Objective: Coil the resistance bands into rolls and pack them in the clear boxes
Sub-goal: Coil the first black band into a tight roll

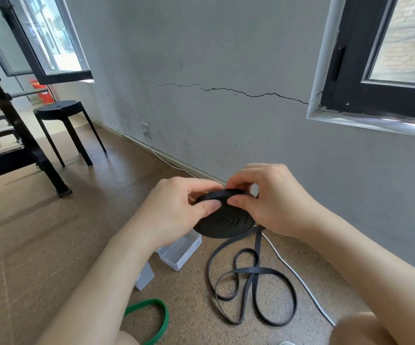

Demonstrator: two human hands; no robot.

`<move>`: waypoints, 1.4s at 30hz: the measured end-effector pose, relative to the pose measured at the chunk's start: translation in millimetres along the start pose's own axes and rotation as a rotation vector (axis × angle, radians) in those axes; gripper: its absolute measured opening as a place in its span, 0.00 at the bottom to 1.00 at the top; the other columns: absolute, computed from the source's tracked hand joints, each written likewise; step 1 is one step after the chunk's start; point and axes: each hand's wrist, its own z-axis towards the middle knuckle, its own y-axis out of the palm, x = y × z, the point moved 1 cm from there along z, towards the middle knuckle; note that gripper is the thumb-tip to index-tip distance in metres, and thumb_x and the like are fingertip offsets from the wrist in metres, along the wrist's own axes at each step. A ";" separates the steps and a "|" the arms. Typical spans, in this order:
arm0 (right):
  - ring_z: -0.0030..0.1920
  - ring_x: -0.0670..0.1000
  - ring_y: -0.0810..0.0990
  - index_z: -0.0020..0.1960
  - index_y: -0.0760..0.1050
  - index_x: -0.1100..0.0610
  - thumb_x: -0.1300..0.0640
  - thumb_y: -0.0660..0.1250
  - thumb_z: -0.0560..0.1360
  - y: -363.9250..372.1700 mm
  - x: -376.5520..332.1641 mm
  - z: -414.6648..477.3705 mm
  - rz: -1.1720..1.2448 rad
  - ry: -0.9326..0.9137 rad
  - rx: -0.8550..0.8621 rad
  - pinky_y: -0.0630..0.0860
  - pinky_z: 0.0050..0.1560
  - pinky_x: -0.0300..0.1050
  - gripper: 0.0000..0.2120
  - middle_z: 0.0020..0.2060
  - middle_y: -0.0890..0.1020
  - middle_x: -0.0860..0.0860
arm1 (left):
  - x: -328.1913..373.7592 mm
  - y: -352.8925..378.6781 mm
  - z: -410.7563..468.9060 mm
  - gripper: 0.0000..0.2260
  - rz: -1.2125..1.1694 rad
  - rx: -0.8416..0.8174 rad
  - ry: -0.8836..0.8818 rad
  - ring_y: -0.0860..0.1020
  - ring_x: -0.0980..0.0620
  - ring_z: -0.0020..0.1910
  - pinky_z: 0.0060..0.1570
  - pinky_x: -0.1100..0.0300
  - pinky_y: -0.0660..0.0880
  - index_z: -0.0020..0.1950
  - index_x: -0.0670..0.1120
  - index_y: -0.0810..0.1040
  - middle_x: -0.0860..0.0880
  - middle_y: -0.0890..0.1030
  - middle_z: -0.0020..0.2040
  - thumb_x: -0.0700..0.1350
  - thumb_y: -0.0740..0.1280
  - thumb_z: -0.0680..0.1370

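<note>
My left forearm covers most of the nearer clear box (pixel 144 276) and one end of the farther clear box (pixel 180 250), so I cannot tell whether either holds anything; the part I see looks bare. The green band (pixel 160 317) on the floor (pixel 39 232) runs off the bottom edge. My left hand (pixel 174 207) and right hand (pixel 273 200) both have their grip pinched on the black coil (pixel 224 220), held above the floor, thumbs on its flat face and fingers over its rim. The black band's loose tail (pixel 253 272) hangs down and loops on the floor beside a white cable (pixel 298 277).
</note>
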 end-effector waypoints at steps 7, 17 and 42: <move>0.42 0.45 0.81 0.46 0.83 0.52 0.58 0.76 0.69 -7.0 9.4 2.2 0.326 0.184 0.005 0.77 0.43 0.33 0.07 0.39 0.83 0.48 | -4.5 1.1 3.4 0.09 -0.039 0.151 -0.018 0.82 0.59 0.42 0.46 0.53 0.81 0.52 0.55 0.84 0.57 0.85 0.41 0.44 0.71 0.74; 0.30 0.41 0.78 0.45 0.83 0.50 0.61 0.76 0.68 -12.0 17.3 0.7 0.500 0.290 0.067 0.77 0.32 0.35 0.09 0.35 0.82 0.48 | -7.8 -0.2 5.2 0.09 -0.332 0.237 -0.137 0.84 0.54 0.41 0.33 0.52 0.82 0.53 0.51 0.83 0.52 0.85 0.44 0.39 0.70 0.75; 0.39 0.51 0.84 0.49 0.80 0.58 0.66 0.74 0.69 -5.0 17.5 2.3 0.761 0.375 0.208 0.83 0.42 0.43 0.10 0.42 0.83 0.57 | -9.6 -5.0 5.1 0.08 -0.738 0.340 -0.252 0.84 0.47 0.46 0.29 0.50 0.81 0.56 0.44 0.80 0.46 0.85 0.48 0.40 0.67 0.78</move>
